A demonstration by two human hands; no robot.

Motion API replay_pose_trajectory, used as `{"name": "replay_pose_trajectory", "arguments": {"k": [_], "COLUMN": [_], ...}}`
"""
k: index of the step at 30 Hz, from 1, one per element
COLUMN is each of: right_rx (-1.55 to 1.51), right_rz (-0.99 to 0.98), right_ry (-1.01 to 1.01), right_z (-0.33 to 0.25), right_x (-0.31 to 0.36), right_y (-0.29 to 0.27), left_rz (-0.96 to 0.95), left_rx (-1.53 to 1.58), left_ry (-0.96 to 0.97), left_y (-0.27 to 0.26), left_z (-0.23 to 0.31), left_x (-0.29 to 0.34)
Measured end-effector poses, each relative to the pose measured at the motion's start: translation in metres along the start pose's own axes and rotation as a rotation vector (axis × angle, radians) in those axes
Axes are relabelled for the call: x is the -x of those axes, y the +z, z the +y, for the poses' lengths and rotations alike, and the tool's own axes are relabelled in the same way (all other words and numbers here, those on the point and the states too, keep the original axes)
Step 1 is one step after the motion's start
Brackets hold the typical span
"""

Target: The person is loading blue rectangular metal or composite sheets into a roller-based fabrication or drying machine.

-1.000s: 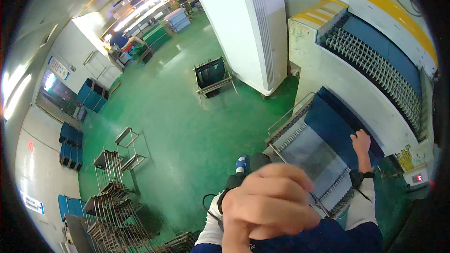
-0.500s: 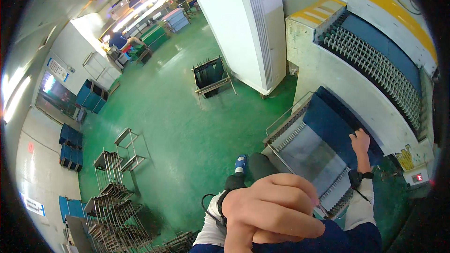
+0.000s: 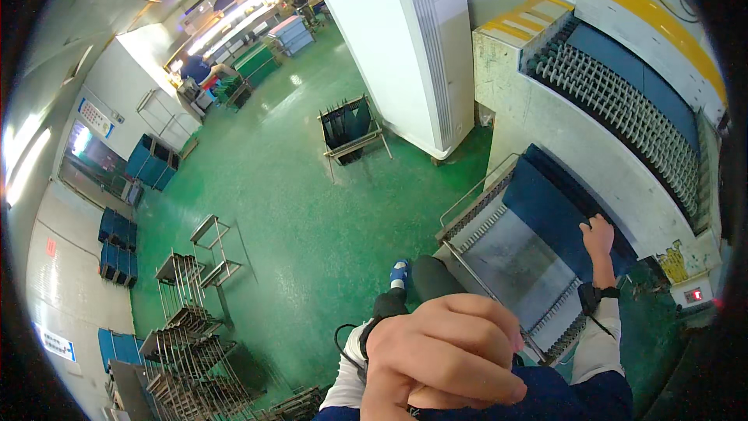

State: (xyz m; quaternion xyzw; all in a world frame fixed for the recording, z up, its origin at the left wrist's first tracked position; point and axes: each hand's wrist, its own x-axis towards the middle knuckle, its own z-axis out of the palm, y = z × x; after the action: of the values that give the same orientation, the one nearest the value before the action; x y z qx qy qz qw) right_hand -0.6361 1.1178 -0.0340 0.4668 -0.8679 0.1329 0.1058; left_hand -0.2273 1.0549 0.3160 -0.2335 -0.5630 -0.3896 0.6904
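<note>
My right hand [image 3: 598, 235] is closed at the upper edge of a dark blue flat panel [image 3: 545, 226], its fingers bent over the edge. Several such panels lean in a metal rack [image 3: 479, 273] with toothed, comb-like side rails, and a greyish sheet [image 3: 518, 261] shows between those rails. Close to the camera, my left hand [image 3: 448, 351] is raised with its fingers curled. Whatever it may hold is hidden behind the fingers. Both forearms wear pale sleeves, with a black strap at the right wrist.
To the right stands a machine with a bed of rollers [image 3: 623, 109] and blue panels. A tall white cabinet [image 3: 397, 47] rises ahead. A slotted rack [image 3: 351, 129] of dark panels stands on the green floor; metal frames [image 3: 187, 335] crowd the lower left. People sit at far benches.
My left hand has shifted slightly left and down, still curled. My right hand stays at the panel's edge.
</note>
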Motion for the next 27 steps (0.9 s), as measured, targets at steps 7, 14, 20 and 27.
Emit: {"name": "replay_pose_trajectory", "arguments": {"k": [7,14,20,27], "right_rx": [-0.036,-0.023,-0.008,0.039], "right_rz": [-0.048,0.016,-0.083,-0.033], "right_ry": [0.015,-0.052,-0.011,0.017], "right_z": [-0.01,0.004,-0.012,-0.002], "right_x": [0.0,0.0,-0.005,0.0], "right_y": [-0.016,-0.003,-0.009,-0.01], "left_rz": [-0.213,-0.045,0.03,0.05], "left_rx": [0.143,0.089,0.373,0.819], "left_ry": [-0.104,-0.055,-0.069,-0.06], "left_y": [-0.019,-0.002,0.008,0.019], "left_z": [0.003,0.002,-0.008,-0.015], "left_x": [0.0,-0.006,0.005,0.01]}}
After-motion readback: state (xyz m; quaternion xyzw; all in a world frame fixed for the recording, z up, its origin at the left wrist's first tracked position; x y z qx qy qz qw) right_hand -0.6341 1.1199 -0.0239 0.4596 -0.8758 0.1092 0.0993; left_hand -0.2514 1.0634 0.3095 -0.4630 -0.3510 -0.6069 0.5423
